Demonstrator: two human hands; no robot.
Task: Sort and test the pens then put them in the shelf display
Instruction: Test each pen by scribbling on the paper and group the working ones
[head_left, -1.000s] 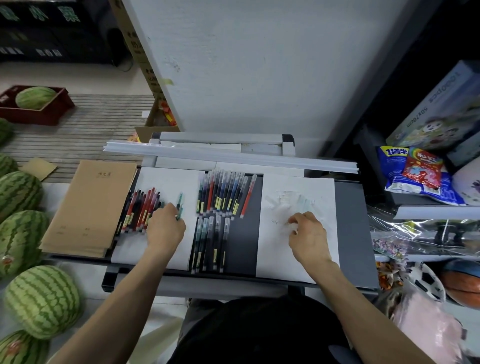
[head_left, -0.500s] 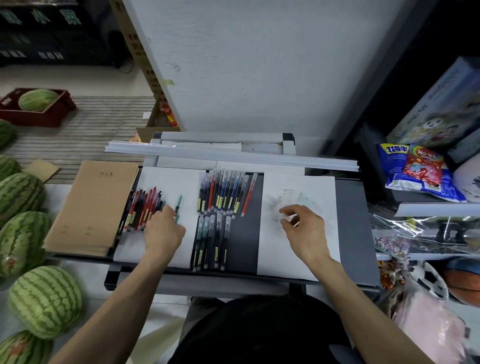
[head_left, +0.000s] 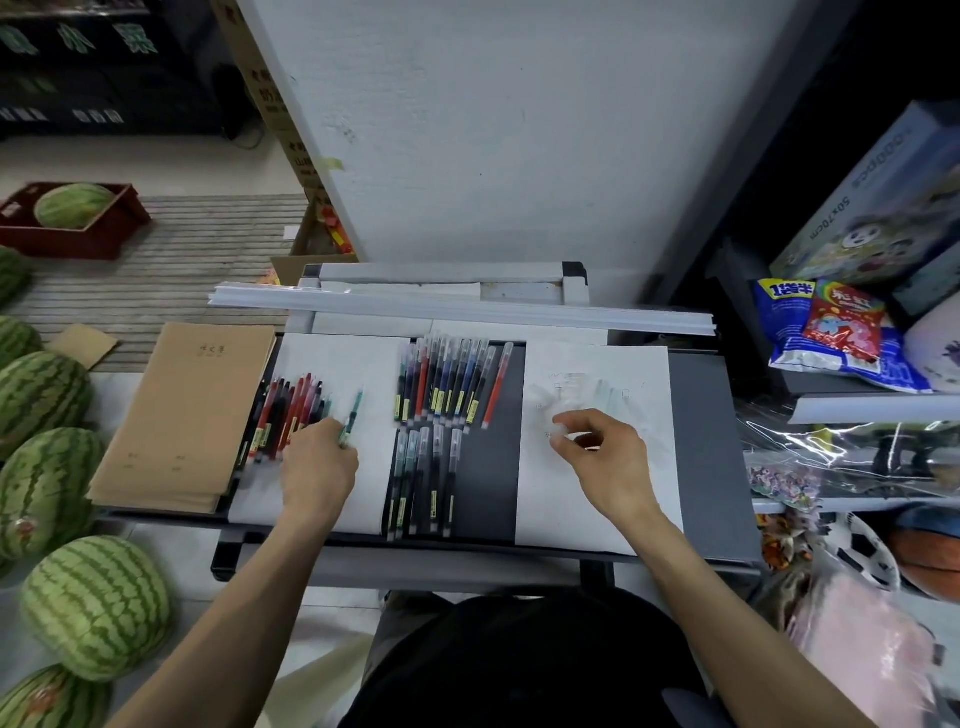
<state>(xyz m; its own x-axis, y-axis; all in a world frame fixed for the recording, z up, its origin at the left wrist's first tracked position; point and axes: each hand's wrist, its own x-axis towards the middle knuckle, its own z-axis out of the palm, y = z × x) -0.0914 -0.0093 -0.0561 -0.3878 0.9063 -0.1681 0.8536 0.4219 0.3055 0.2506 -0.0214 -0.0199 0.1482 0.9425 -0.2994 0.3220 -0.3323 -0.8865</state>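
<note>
left grip (head_left: 318, 467) clamped on teal pen (head_left: 353, 415), which juts forward beyond it; right grip (head_left: 605, 452) pinches a blurry pale bit (head_left: 559, 434).

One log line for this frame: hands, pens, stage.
stage: likely testing | left hand: holds teal pen | right hand: pinches small clear piece above scribbled sheet | other pens: grouped on tray
</note>
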